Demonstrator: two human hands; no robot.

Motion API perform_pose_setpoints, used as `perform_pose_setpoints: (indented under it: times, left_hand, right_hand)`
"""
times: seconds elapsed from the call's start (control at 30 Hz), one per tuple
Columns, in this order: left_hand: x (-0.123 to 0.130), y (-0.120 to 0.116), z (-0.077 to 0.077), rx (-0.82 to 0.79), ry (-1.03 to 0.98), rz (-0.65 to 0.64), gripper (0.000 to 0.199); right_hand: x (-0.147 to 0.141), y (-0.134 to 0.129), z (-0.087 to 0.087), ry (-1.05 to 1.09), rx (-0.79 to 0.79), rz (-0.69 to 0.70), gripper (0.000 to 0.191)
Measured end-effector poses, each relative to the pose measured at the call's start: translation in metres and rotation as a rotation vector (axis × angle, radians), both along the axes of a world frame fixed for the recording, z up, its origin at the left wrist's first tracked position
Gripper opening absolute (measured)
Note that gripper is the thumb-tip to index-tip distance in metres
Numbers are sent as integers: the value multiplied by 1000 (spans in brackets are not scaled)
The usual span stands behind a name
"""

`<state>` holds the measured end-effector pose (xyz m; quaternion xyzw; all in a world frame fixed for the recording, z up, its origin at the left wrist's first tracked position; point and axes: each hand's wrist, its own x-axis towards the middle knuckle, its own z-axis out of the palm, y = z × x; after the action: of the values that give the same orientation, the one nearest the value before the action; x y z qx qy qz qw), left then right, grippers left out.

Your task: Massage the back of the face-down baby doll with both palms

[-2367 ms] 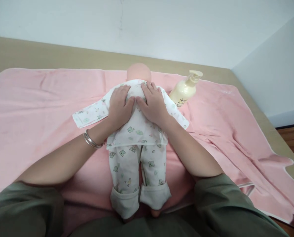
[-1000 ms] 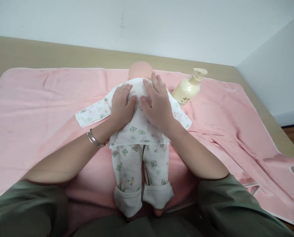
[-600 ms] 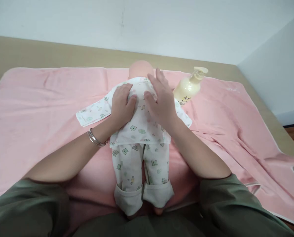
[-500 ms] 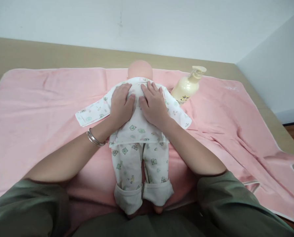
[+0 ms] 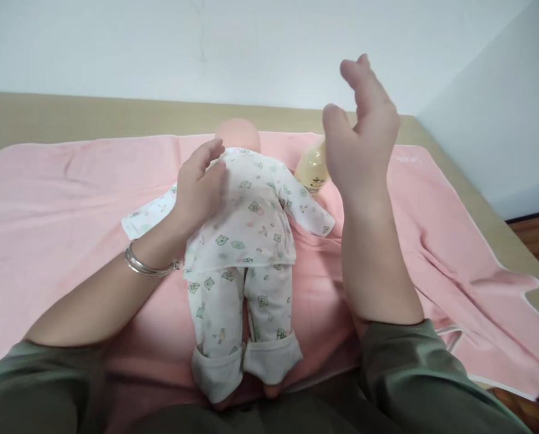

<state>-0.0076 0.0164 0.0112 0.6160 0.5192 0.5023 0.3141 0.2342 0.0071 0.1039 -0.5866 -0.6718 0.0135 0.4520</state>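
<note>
A baby doll (image 5: 251,226) in a white printed top and trousers lies face down, its bare head (image 5: 237,134) pointing away from me. Over the left side of its upper back is my left hand (image 5: 200,187), fingers loosely curved and holding nothing; whether it touches the cloth I cannot tell. My right hand (image 5: 364,129) is raised to the right of the doll, thumb and fingers apart, with nothing in it. Behind that hand stands a pale yellow pump bottle (image 5: 312,169), its pump head hidden.
A pink blanket (image 5: 61,229) lies under the doll and bottle, rumpled on the right. It covers most of a wooden table (image 5: 93,114). A white wall (image 5: 116,48) rises behind the table. Wooden floor (image 5: 538,238) shows beyond the right edge.
My right hand has left the doll's back and moved up and right, in front of the bottle. My left hand has shifted slightly toward the doll's left side. The view has shifted a little.
</note>
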Motion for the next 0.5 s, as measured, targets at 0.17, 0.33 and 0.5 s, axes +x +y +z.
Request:
perform_pose_setpoints:
  times: [0.17,0.33,0.5]
  left_hand:
    - [52,6,44,-87,-263,-257,43]
    - [84,26,71,-351,-256,-627,84]
    - [101,61,44,-139,-99,-541,90]
  right_hand:
    - [20,17,-3,33,-33,-69,64]
    - [7,21,-7,-229,-194,-145,63]
    - [6,30,-26,-293,-143,-76,50]
